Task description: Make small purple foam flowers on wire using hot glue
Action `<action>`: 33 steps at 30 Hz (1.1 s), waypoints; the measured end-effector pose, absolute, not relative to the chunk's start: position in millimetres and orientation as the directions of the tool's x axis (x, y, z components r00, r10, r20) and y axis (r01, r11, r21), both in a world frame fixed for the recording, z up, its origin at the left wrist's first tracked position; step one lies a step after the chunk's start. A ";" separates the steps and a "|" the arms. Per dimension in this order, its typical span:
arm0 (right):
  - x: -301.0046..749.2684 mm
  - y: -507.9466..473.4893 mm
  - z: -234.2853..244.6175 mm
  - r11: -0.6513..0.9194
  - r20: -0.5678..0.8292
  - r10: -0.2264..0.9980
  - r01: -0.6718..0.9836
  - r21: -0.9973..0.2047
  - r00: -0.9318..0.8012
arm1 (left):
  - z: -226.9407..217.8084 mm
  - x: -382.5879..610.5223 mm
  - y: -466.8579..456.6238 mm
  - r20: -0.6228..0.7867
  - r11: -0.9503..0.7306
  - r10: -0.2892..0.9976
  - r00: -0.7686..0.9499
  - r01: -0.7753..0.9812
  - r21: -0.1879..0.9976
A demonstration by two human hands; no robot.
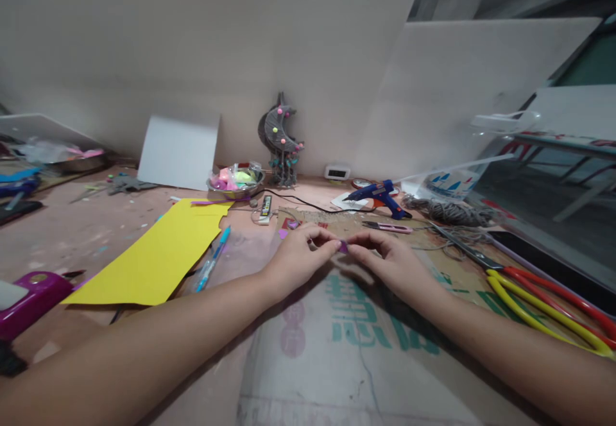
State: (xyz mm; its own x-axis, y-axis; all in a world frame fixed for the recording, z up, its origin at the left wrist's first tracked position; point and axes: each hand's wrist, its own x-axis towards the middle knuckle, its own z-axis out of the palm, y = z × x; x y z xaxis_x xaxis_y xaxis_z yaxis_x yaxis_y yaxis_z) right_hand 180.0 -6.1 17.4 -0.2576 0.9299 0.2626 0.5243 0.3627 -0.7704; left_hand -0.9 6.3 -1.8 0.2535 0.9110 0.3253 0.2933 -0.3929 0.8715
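A small purple piece (343,246), perhaps paper, is pinched between the fingertips of both my hands over the cardboard sheet (317,374). My left hand (302,253) grips its left side, thumb against forefinger. From the other side, my right hand (385,258) holds it the same way. Fingers cover most of the piece, so its full shape is hidden. Just beyond my left hand lie a few purple scraps (283,233). Past my right hand rests a pink-handled craft knife or snip (387,227).
Yellow paper (154,253) and a blue pen (214,258) lie left. Red-and-yellow-handled scissors (548,304), a phone (553,265) and grey yarn (452,211) are right. Behind stand a blue glue gun (380,196), a bowl (235,190) and a grey moon ornament (280,134).
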 end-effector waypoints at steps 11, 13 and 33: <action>181.1 -7.9 9.3 0.283 0.175 0.935 0.350 -0.893 -0.309 | 1.8 -1.2 4.4 0.271 -0.315 0.934 0.234 0.176 0.933; 180.8 -8.5 9.6 0.330 0.214 0.927 0.397 -0.856 -0.309 | 2.9 -1.3 4.5 0.291 -0.341 0.927 0.235 0.207 0.917; 177.7 -8.2 18.1 0.358 0.237 0.929 0.533 -0.767 -0.284 | 4.8 -2.1 1.5 0.356 -0.449 0.880 0.315 0.302 0.841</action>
State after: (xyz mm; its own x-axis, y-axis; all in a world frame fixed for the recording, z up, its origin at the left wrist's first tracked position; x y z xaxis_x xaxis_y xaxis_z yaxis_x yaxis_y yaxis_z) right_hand 177.7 -8.2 18.1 -0.2838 0.9293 0.2365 0.5330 0.3579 -0.7667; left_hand -2.1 1.5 4.8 0.3153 0.8797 0.3560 0.3024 -0.4487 0.8409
